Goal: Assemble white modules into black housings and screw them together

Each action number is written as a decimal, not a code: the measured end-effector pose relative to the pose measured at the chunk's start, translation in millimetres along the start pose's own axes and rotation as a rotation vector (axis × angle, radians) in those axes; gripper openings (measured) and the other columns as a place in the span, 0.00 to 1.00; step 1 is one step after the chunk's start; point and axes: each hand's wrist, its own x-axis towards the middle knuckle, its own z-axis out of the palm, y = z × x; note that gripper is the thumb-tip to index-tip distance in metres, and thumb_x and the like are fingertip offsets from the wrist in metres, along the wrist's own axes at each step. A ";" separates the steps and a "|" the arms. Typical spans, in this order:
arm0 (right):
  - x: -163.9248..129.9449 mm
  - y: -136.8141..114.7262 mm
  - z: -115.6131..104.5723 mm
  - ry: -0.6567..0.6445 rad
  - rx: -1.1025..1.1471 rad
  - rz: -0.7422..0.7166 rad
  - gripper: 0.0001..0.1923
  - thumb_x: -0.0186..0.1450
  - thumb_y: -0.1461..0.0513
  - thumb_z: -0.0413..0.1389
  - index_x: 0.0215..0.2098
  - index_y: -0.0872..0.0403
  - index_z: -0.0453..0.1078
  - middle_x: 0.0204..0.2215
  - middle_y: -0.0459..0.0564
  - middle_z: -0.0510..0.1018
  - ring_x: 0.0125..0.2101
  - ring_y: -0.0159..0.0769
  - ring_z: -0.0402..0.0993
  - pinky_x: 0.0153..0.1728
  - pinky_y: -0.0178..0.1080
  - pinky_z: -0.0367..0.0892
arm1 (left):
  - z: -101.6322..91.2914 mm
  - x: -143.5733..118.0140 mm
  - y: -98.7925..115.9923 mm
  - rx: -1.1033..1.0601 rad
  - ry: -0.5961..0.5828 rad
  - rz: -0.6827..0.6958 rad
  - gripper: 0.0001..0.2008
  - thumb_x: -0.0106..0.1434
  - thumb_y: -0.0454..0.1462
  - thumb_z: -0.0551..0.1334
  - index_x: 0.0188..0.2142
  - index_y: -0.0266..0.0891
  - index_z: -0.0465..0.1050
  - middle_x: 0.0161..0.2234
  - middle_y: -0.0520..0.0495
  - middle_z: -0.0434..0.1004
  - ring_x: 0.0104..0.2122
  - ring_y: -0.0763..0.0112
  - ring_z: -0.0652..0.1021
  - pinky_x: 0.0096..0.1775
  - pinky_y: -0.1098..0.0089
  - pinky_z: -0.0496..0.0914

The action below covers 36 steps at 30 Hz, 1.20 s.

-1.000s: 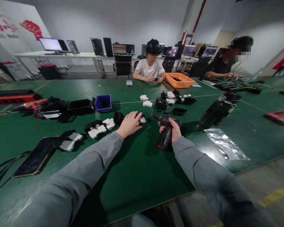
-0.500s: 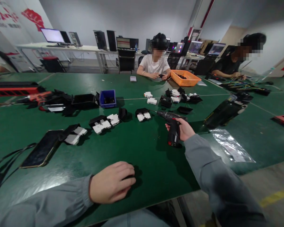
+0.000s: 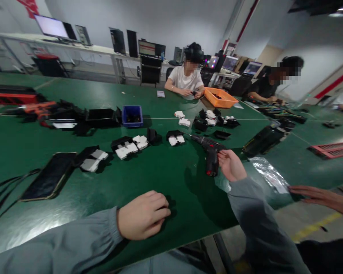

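Note:
My left hand (image 3: 144, 215) rests on the green table near its front edge, knuckles up and fingers curled in; nothing shows in it. A black power drill (image 3: 212, 158) lies on the tabletop, its bit pointing to the far left. Right beside the drill's handle is my right hand (image 3: 232, 166), its fingers no longer around it; whether the fingertips still touch it I cannot tell. Close to the bit's tip sits a black piece with white blocks (image 3: 176, 139). More white blocks in black holders (image 3: 128, 146) stand to the left, beyond my left hand.
A phone (image 3: 49, 177) and a blue bin (image 3: 132, 116) are on the left. Another person's hand (image 3: 321, 196) reaches in at right by a clear plastic bag (image 3: 270, 176). Across the table a person sits beside an orange basket (image 3: 220, 97). A dark bottle-like object (image 3: 267, 139) lies at right.
My right hand has let go of the drill and drawn slightly right. Another person's hand has come in from the right edge. My left hand stays curled on the table; the view has shifted.

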 end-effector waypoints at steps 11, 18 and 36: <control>-97.8 40.1 122.3 -0.518 -0.953 -0.996 0.28 0.62 0.62 0.55 0.61 0.57 0.60 0.62 0.63 0.58 0.63 0.51 0.56 0.61 0.54 0.58 | 0.9 1.2 -1.6 0.045 0.030 0.023 0.11 0.63 0.34 0.59 0.46 0.39 0.69 0.41 0.43 0.75 0.42 0.63 0.74 0.43 0.62 0.65; -36.6 68.4 224.2 -0.446 -1.071 -0.965 0.33 0.64 0.58 0.54 0.65 0.59 0.56 0.65 0.66 0.53 0.64 0.58 0.51 0.62 0.58 0.52 | -0.3 0.5 -1.4 0.089 0.031 0.027 0.11 0.63 0.35 0.57 0.46 0.40 0.69 0.41 0.44 0.75 0.41 0.64 0.73 0.41 0.62 0.65; -64.2 62.1 115.2 -0.580 -1.037 -0.862 0.28 0.64 0.54 0.56 0.59 0.58 0.61 0.57 0.65 0.64 0.59 0.54 0.62 0.59 0.56 0.62 | -35.5 7.2 -65.5 0.506 0.261 -0.295 0.12 0.67 0.33 0.53 0.46 0.38 0.71 0.42 0.41 0.74 0.46 0.58 0.73 0.46 0.59 0.65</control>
